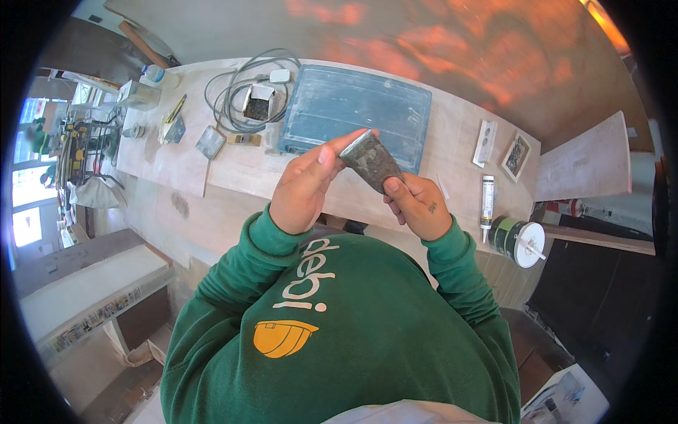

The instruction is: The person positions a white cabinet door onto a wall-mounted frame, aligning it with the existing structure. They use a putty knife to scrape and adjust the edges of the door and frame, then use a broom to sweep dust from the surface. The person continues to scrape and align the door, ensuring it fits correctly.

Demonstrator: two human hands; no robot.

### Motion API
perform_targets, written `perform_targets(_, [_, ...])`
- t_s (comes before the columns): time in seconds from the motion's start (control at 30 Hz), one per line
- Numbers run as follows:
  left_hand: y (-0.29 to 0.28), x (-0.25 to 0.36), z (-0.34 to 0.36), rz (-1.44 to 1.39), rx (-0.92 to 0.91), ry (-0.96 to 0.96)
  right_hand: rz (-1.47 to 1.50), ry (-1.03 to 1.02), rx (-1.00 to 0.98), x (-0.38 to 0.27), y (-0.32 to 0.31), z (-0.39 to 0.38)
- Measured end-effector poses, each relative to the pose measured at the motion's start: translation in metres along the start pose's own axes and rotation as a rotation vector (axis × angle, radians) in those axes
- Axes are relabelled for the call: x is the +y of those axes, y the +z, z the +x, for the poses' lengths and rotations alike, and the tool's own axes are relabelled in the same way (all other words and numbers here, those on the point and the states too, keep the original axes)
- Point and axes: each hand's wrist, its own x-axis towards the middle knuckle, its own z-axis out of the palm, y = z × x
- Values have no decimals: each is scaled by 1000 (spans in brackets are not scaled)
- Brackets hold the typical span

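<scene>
My right hand (pixel 418 205) pinches the narrow end of a dark, tapering metal blade (pixel 372 161), thumb on its near face. The blade looks like a plane iron, with a rough grey surface and a bright strip along its wide end. It is held up and tilted above the near side of the workbench. My left hand (pixel 304 185) is open beside the wide end, its fingers stretched out behind the bright edge and its thumb apart from the blade. Whether the left fingertips touch the metal, I cannot tell. Behind the blade, a blue translucent case (pixel 353 106) lies on the bench.
On the workbench (pixel 311 191), coiled grey cable (pixel 226 106) surrounds a small open box (pixel 260 102). A square plate (pixel 210 142) and wooden block (pixel 244 140) lie leftward. At right are a cartridge tube (pixel 487 198), a tub (pixel 515 240) and a framed piece (pixel 515 156).
</scene>
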Motion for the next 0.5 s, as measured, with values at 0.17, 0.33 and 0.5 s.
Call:
perform_targets(0.17, [-4,1,4,129,70,-52,-78,-35,22,4,-4,2])
perform_targets(0.33, [-6,-15,11,362,238,-83,-203,-96,22,11,-14,3])
perform_targets(0.5, [-27,-26,9,347,257,-78,-397,-112,89,25,-14,1])
